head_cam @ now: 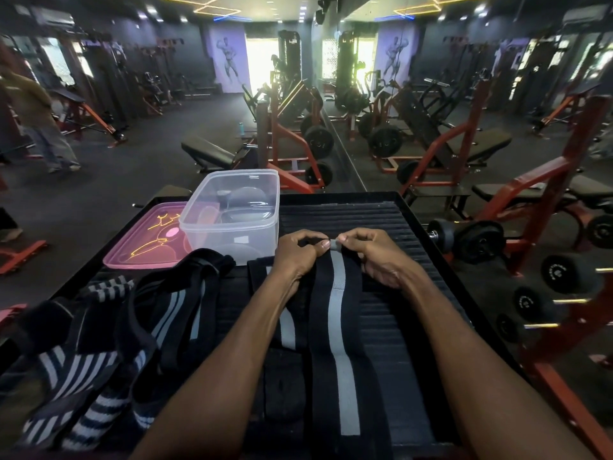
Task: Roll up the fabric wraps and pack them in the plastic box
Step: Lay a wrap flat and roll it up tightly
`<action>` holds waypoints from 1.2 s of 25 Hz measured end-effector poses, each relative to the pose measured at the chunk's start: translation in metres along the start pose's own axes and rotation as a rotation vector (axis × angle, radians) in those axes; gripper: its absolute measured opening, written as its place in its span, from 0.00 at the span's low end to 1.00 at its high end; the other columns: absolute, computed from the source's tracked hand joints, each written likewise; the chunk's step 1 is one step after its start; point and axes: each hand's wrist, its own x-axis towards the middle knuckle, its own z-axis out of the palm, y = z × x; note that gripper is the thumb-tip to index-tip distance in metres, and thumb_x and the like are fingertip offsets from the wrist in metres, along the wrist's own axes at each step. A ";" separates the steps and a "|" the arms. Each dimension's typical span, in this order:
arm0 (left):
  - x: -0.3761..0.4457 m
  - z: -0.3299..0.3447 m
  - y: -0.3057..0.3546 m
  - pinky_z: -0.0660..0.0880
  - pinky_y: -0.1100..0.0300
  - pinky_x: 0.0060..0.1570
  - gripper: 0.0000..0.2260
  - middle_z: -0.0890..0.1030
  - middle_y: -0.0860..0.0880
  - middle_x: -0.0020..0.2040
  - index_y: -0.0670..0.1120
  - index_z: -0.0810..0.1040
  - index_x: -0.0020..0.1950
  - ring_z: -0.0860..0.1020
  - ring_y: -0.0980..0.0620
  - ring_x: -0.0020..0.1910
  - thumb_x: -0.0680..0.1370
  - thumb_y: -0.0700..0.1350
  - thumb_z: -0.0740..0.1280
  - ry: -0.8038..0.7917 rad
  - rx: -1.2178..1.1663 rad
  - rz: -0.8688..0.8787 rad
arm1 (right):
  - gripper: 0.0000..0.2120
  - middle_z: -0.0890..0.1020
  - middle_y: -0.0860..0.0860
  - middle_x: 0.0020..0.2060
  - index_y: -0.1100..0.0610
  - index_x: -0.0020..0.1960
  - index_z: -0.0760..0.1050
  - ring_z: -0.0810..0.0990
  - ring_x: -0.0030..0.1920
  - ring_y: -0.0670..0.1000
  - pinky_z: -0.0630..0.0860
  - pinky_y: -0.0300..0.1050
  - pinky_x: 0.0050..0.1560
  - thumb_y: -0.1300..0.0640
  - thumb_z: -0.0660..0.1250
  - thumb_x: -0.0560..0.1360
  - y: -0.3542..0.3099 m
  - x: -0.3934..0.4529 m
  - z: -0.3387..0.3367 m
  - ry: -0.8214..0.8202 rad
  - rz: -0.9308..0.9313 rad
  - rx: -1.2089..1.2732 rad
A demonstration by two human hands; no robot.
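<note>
Right now I see both hands meeting at the far end of a long black wrap with a grey centre stripe (336,313), which lies stretched along the ribbed black tray (391,214) toward me. My left hand (298,252) has its fingers curled, thumb and forefinger pinching the wrap's end; my right hand (371,249) pinches the same end from the other side, so the thumbs almost touch over a small grey fold. Just beside this wrap, on its left, a second striped wrap (287,330) lies partly under my left forearm. Further left of it, a loose heap of black and grey striped wraps (109,336) sprawls over the tray's near left part. Beyond the left hand, the clear plastic box (232,210) stands open on the tray's far left part, and I can make out no wrap inside it through its walls. Left of the box, touching it, rests the pink lid (146,240). Right of the tray, dumbbells (471,239) sit on a red rack.
</note>
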 end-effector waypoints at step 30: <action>-0.001 0.008 -0.007 0.74 0.70 0.49 0.06 0.84 0.53 0.47 0.47 0.84 0.51 0.81 0.57 0.48 0.76 0.38 0.73 0.008 0.028 0.122 | 0.21 0.83 0.55 0.52 0.60 0.59 0.75 0.80 0.52 0.54 0.73 0.46 0.47 0.43 0.56 0.84 -0.001 -0.003 0.009 0.052 -0.031 -0.396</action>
